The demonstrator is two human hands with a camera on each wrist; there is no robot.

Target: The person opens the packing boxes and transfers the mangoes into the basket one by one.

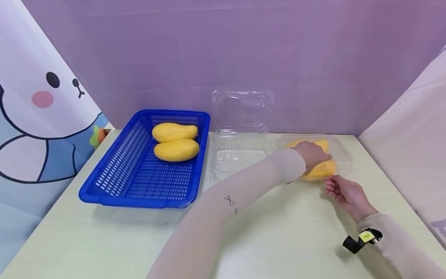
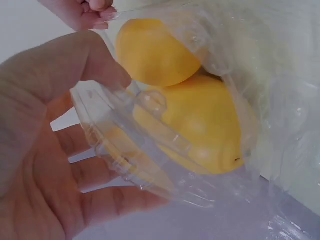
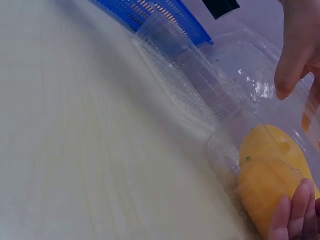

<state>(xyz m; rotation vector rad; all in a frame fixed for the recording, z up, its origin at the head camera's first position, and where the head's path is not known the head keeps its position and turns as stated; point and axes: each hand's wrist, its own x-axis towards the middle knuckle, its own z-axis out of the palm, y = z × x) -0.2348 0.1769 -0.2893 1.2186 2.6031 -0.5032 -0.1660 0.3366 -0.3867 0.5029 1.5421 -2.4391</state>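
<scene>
clear box [image 1: 343, 154] near table's [image 1: 275, 232] far edge is holding two mangoes [image 1: 322, 169], left hand [image 1: 310, 154], right hand [image 1: 350, 193] gripping it; basket [image 1: 139, 202] is keeping two more [image 1: 176, 150].

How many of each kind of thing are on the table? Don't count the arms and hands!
Smooth, oval yellow mangoes: 4
Clear plastic hinged containers: 2
Blue rectangular slotted plastic basket: 1
Total: 7

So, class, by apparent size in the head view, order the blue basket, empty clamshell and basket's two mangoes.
1. Blue basket
2. Empty clamshell
3. Rear mango, front mango: too alike to rank
</scene>
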